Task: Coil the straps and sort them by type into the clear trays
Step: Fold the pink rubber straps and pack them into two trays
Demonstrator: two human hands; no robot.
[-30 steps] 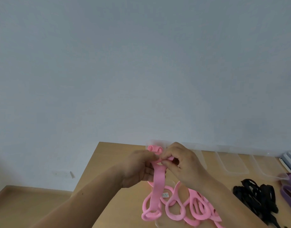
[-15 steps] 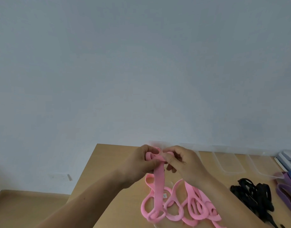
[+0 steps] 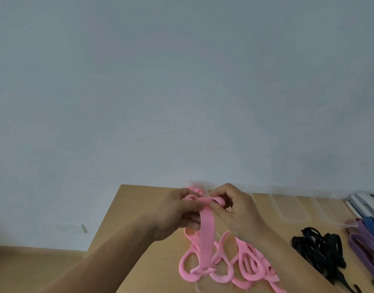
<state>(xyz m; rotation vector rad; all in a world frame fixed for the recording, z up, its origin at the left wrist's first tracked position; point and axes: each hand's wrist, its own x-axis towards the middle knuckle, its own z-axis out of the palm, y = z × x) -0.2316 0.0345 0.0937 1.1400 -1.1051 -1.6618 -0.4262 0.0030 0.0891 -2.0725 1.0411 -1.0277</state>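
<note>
Gripped the pink strap (image 3: pixel 206 229) with left hand (image 3: pixel 177 212) and right hand (image 3: pixel 238 210), both curled round it, above a wooden table (image 3: pixel 139 199) against a plain pale wall (image 3: pixel 181 81); clear trays (image 3: pixel 291 208) far right, black straps (image 3: pixel 317 248) near right.

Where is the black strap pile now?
Head view, lower right: the black strap pile lies on the table between the pink straps and the purple straps.

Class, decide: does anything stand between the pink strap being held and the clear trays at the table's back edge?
The left hand and right hand hold the pink strap just before the clear trays; nothing visible lies between.
</note>
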